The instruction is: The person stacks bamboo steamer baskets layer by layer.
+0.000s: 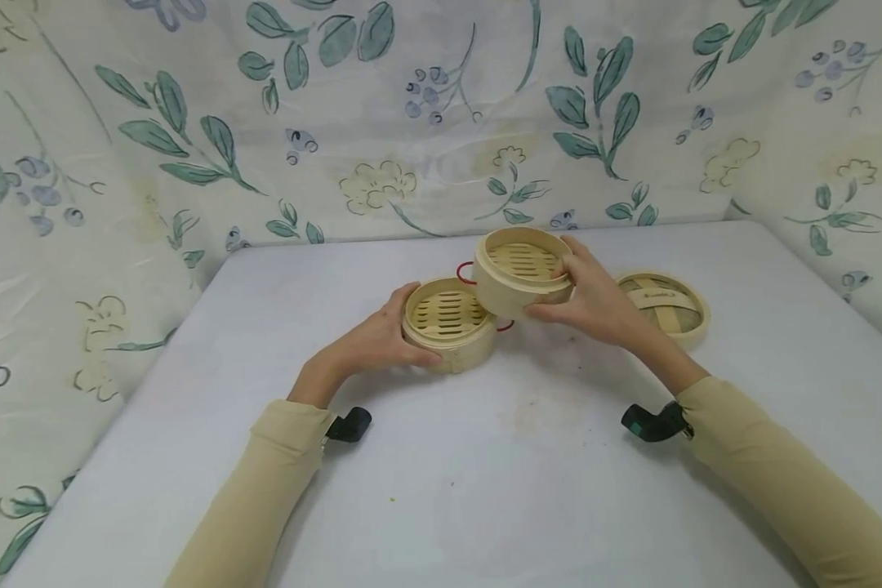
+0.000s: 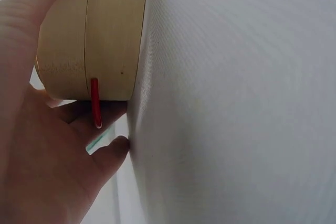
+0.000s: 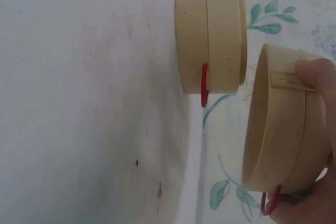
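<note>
Indeed, the raised steamer basket [image 1: 510,300] was held higher than the lower steamer basket [image 1: 465,356] and to its right, slightly tilted; the right wrist view showed a narrow gap between them. Both being round, they offered no long axis for aligning. The right hand [image 1: 591,298] was spread wide around the right side of the raised basket and gripped it. The left hand [image 1: 375,336], the nearer one to the lower basket, gripped its left side, while this basket stood on the table [image 1: 485,490]. Inside both, a slatted floor [image 1: 523,263] was visible. The round lid [image 1: 665,306] lay apart, just beyond the right forearm [image 1: 669,359].
</note>
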`<state>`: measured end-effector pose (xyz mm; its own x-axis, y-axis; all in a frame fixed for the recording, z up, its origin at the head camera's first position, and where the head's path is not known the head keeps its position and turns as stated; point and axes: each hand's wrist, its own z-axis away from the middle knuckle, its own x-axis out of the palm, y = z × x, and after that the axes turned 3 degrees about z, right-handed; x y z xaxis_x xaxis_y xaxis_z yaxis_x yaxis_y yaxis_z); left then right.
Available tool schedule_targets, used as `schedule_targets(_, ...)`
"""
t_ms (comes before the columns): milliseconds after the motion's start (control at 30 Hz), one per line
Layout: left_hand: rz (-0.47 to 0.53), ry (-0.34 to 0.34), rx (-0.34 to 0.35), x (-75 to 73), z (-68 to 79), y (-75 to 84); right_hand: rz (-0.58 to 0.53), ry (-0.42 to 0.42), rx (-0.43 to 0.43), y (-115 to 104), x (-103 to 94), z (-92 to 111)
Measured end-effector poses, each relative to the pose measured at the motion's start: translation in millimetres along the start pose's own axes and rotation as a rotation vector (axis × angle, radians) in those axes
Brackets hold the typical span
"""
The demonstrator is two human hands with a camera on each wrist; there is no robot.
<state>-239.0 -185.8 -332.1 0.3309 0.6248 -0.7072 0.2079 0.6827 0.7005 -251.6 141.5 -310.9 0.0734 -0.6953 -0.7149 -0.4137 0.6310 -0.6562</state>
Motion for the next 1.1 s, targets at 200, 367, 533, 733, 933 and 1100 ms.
schedule_targets(200,0.012,0.000,-0.011,-0.1,0.7,-0.8,0.009,-0.054,0.002,-14,7.7,-7)
schedule_targets(367,0.018,0.001,-0.007,-1.0,0.8,-1.0,-0.001,-0.074,-0.011,-25,17.6,-11)
schedule_targets(533,0.037,-0.002,0.002,-0.7,1.7,-1.2,0.013,-0.083,-0.044,-31,30.6,-12)
schedule_targets(733,0.060,-0.001,0.017,1.0,0.6,-1.9,0.030,-0.075,-0.063,-35,39.5,-13)
schedule_targets(933,0.063,-0.002,0.005,0.9,0.6,-0.5,0.047,-0.060,-0.091,-42,46.2,-17)
schedule_targets(1100,0.056,-0.008,-0.004,-0.4,1.5,0.7,0.063,-0.054,-0.075,-49,51.1,-17)
